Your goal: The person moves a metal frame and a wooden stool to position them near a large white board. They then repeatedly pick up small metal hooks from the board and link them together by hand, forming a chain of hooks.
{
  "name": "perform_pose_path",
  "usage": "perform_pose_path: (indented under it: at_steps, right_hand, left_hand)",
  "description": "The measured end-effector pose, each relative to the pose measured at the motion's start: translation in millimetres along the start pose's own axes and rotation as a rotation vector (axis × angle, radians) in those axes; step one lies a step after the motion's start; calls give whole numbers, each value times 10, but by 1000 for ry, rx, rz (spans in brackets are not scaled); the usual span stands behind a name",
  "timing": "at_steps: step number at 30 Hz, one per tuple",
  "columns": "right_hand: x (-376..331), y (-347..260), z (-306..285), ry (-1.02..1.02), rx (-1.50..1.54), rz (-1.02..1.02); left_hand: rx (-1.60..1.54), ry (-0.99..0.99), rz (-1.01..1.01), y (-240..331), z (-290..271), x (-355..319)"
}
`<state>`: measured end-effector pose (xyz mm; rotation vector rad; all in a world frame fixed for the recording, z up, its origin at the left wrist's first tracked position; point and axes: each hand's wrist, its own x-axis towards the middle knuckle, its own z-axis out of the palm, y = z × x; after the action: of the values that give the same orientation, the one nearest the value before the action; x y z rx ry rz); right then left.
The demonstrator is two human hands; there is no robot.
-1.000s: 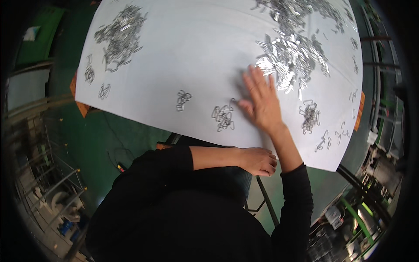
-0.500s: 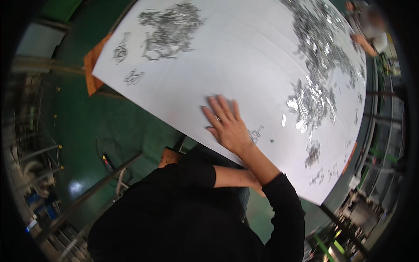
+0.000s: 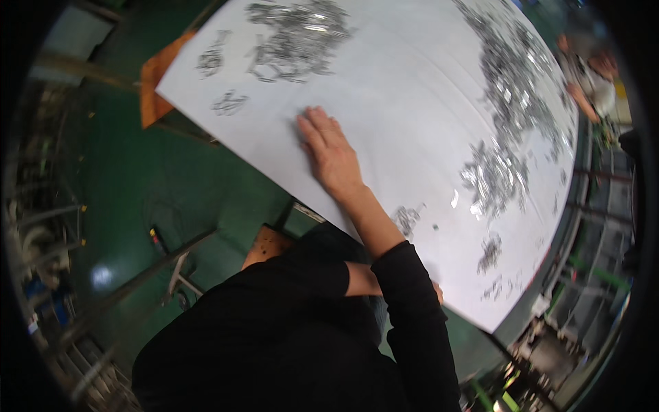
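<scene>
My right hand [image 3: 331,154] reaches over the white tabletop [image 3: 398,144], palm down, with its fingers stretched out and close together. I see nothing held in it, though the underside of the palm is hidden. The left forearm passes beneath the right one. Only the fingertips of my left hand [image 3: 438,294] show, at the table's near edge; the right sleeve covers the rest. A small heap of thin wire-like pieces [image 3: 406,221] lies beside the right forearm. Beyond the right hand is a large pile of thin metal strips [image 3: 302,40].
Shiny metal strips [image 3: 498,175] spread along the table's right side, with a smaller cluster [image 3: 489,254] nearer me. Two little groups lie near the left corner, one of them looped pieces [image 3: 230,103]. A co-worker [image 3: 592,82] stands at the far right. A wooden stool [image 3: 268,246] is below the near edge.
My right hand has moved left and farther across the table, and its spread fingers have come together. The left fingertips now show at the table edge. The view has shifted slightly.
</scene>
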<state>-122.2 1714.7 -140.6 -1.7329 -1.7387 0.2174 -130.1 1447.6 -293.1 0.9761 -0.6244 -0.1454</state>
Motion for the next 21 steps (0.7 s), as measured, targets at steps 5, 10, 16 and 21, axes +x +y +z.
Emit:
perform_pose_path:
  at_steps: [5,10,16,21]
  right_hand:
    - [-991,8,-687,-82,-126,54]
    - [-1587,15,-1067,-144,-223,226]
    - [-1200,159,-725,-162,-228,258]
    - [-818,156,-510,-104,-169,118]
  left_hand:
    - [194,-39,-33,-28,209,216]
    - [997,-394,-233,789,175,304]
    - [677,-233,-238,1002,30,154]
    - [-10,-218,-260,784,-34,80]
